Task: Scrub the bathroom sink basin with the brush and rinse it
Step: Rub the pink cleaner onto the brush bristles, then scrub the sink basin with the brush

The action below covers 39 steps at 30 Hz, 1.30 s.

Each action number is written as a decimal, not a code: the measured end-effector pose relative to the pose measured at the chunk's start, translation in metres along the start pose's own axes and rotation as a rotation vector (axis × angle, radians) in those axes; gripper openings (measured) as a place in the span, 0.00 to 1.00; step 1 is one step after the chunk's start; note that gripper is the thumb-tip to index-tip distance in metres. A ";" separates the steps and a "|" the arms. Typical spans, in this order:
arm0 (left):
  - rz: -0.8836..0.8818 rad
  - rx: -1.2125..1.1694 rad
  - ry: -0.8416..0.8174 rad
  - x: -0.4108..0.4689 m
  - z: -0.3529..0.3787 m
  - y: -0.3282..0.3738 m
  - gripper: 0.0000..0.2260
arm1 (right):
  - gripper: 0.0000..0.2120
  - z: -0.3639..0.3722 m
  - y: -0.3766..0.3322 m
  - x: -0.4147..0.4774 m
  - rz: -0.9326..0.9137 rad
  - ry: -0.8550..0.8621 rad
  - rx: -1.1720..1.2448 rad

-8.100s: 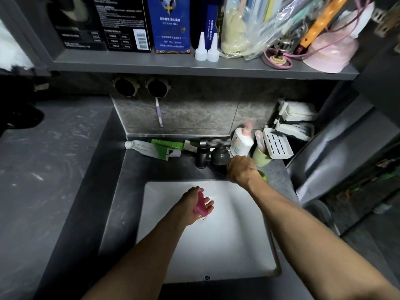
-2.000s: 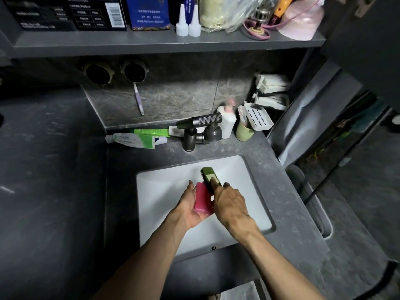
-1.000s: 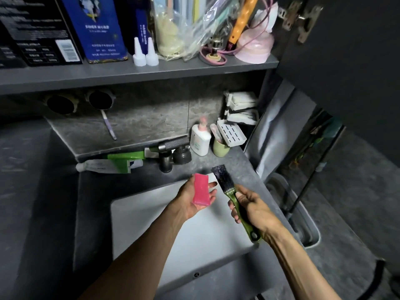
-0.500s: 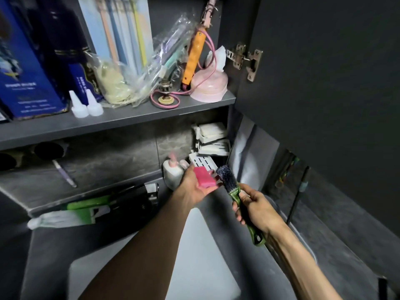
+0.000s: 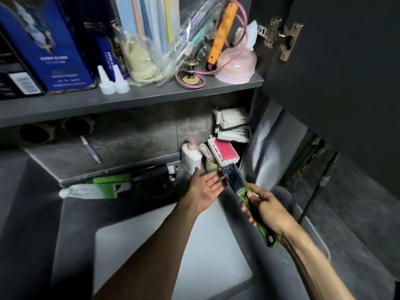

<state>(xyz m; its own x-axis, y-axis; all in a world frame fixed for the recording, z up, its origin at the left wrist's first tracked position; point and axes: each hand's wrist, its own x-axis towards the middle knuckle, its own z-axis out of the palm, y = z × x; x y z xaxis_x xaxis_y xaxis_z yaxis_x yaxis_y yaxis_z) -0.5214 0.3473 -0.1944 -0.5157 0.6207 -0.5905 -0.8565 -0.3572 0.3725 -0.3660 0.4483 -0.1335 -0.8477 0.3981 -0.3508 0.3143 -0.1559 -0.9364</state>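
My right hand (image 5: 265, 207) grips the green handle of a brush (image 5: 246, 195) whose dark bristles point up toward the back right corner. My left hand (image 5: 205, 188) hovers palm up with straight fingers just left of the bristles, holding nothing. A pink soap bar (image 5: 225, 150) lies in the white soap dish (image 5: 216, 158) behind the hands. The white sink basin (image 5: 207, 252) lies below my forearms, partly hidden by them. The dark faucet (image 5: 153, 180) sits at the basin's back edge, blurred.
A white pump bottle (image 5: 191, 156) and a green cup (image 5: 211, 164) stand beside the soap dish. A green-and-white tube (image 5: 95, 189) lies on the grey counter (image 5: 71, 213). A cluttered shelf (image 5: 134, 97) hangs overhead; an open dark cabinet door (image 5: 335, 72) stands right.
My left hand has let go of the pink soap, which now lies in the white dish, and has drawn back open. My right hand still holds the brush.
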 end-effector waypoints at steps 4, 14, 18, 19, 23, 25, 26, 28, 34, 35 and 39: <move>0.043 0.047 0.074 -0.032 -0.077 -0.010 0.23 | 0.16 0.028 0.043 -0.025 0.086 -0.046 -0.101; 0.267 0.980 0.510 -0.129 -0.239 0.016 0.14 | 0.15 0.132 0.147 -0.041 0.235 -0.286 -0.299; 0.376 1.670 0.669 -0.145 -0.289 0.025 0.14 | 0.11 0.170 0.167 -0.034 0.235 -0.264 -0.429; 0.386 1.769 0.667 -0.148 -0.299 0.026 0.13 | 0.09 0.178 0.170 -0.032 0.227 -0.256 -0.452; 0.437 2.031 0.629 -0.154 -0.338 0.028 0.08 | 0.05 0.212 0.187 -0.016 0.095 -0.208 -0.655; 0.494 2.237 0.611 -0.153 -0.345 0.028 0.10 | 0.05 0.228 0.198 -0.006 0.008 -0.183 -0.824; 0.543 2.307 0.590 -0.151 -0.349 0.028 0.11 | 0.04 0.235 0.203 -0.002 -0.025 -0.169 -0.913; 0.637 2.338 0.535 -0.147 -0.355 0.029 0.13 | 0.03 0.244 0.212 0.006 -0.073 -0.132 -1.016; 0.770 2.283 0.558 -0.138 -0.382 0.028 0.16 | 0.12 0.252 0.230 0.029 -0.177 -0.106 -1.304; 0.821 2.225 0.571 -0.139 -0.383 0.027 0.15 | 0.12 0.253 0.231 0.034 -0.195 -0.112 -1.315; 0.941 2.106 0.566 -0.140 -0.391 0.028 0.13 | 0.12 0.266 0.228 0.057 -0.344 -0.128 -1.355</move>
<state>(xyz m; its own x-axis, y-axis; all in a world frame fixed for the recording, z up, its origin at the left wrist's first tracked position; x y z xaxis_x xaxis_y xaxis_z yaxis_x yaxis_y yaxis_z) -0.4815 -0.0228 -0.3812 -0.8639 0.4707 0.1791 0.5033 0.8200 0.2725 -0.4563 0.1948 -0.3656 -0.9749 0.1420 -0.1712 0.1862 0.9421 -0.2789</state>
